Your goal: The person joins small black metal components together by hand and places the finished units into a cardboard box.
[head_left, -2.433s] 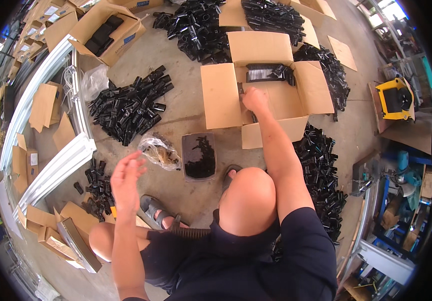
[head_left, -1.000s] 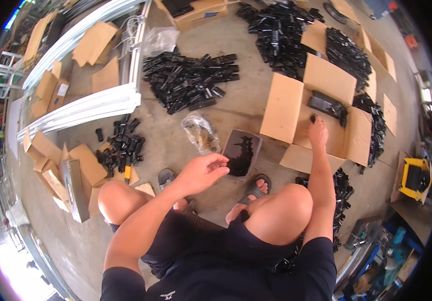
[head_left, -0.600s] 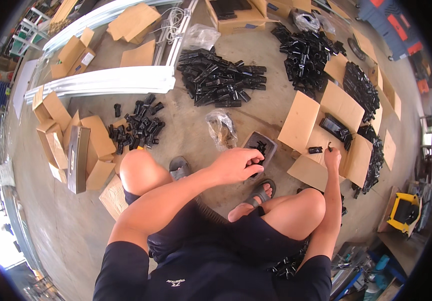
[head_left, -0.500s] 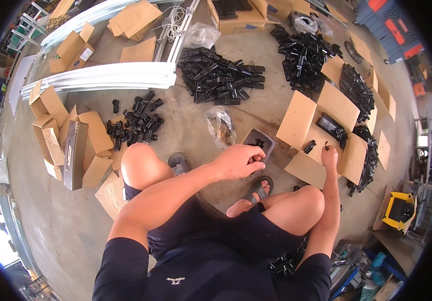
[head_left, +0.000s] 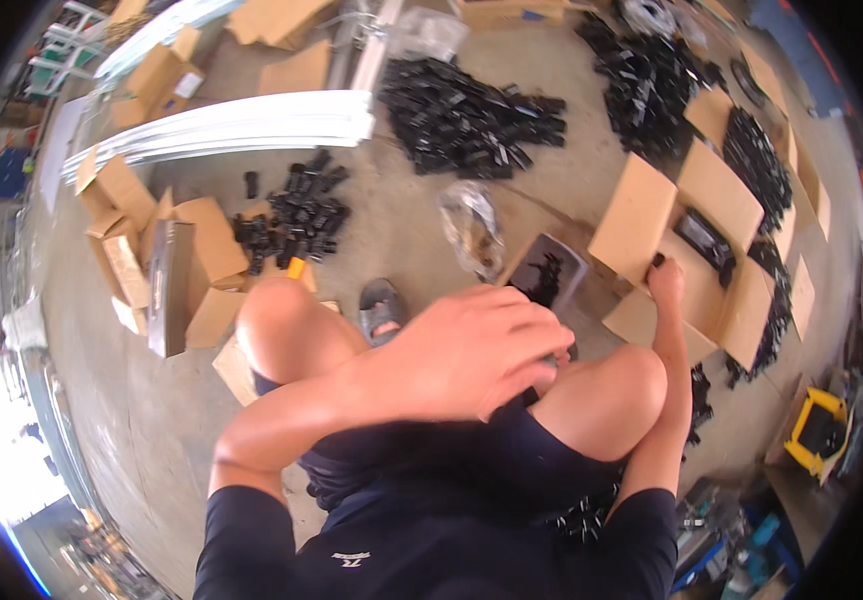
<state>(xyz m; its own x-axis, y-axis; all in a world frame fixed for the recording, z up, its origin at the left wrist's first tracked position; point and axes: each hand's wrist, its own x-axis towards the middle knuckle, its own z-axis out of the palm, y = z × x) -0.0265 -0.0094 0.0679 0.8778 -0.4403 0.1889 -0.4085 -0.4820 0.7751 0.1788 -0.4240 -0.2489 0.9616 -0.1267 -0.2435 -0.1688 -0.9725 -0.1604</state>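
Note:
My left hand (head_left: 476, 350) is raised in front of my knees, nearer to me than a grey bin (head_left: 578, 268) with small black parts (head_left: 548, 278) in it. Motion smears its bent fingers, so whether anything is between them cannot be told. To the right, my right hand (head_left: 667, 282) reaches over the near left side of an open cardboard box (head_left: 634, 212). Its fingers are closed on a small black piece (head_left: 658, 260), mostly hidden by the hand. Inside that box lies a long black ribbed part (head_left: 703, 243).
Black fittings lie in heaps at far middle (head_left: 461, 120), far right (head_left: 651, 95) and left (head_left: 301, 210). A crumpled clear plastic bag (head_left: 473, 228) lies beside the bin. White metal profiles (head_left: 241, 125) and opened cartons (head_left: 209, 240) are at left, a yellow-framed item (head_left: 816, 432) at right.
My left hand has drawn back from beside the bin toward my body. The right hand stays at the cardboard box with the small black piece. The whole view has shifted a little.

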